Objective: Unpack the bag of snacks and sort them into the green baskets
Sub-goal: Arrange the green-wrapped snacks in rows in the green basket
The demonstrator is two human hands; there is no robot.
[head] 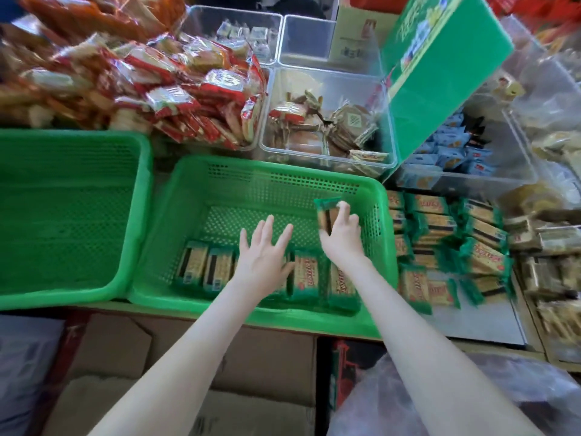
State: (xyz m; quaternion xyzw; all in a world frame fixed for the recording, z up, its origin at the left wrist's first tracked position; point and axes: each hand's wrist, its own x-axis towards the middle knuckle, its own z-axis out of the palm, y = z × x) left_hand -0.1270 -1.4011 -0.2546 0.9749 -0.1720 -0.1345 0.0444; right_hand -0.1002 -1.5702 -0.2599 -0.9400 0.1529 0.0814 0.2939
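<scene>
A green perforated basket [267, 171] sits in the middle, with a row of green-wrapped cracker packs [306, 278] lined along its near wall. My right hand [341, 234] holds one green-wrapped cracker pack [327, 212] upright over the basket's right side. My left hand [264, 250] hovers flat with fingers spread above the row, holding nothing. A second green basket [141, 196] with nothing in it stands to the left. A pile of the same cracker packs [449, 243] lies to the right of the middle basket.
Clear plastic bins [327, 121] of wrapped snacks stand behind the baskets, with heaps of red-wrapped packs [176, 89] at the back left. A green carton [440, 73] leans at the back right. Cardboard boxes [157, 357] and a clear plastic bag [440, 404] lie below the shelf edge.
</scene>
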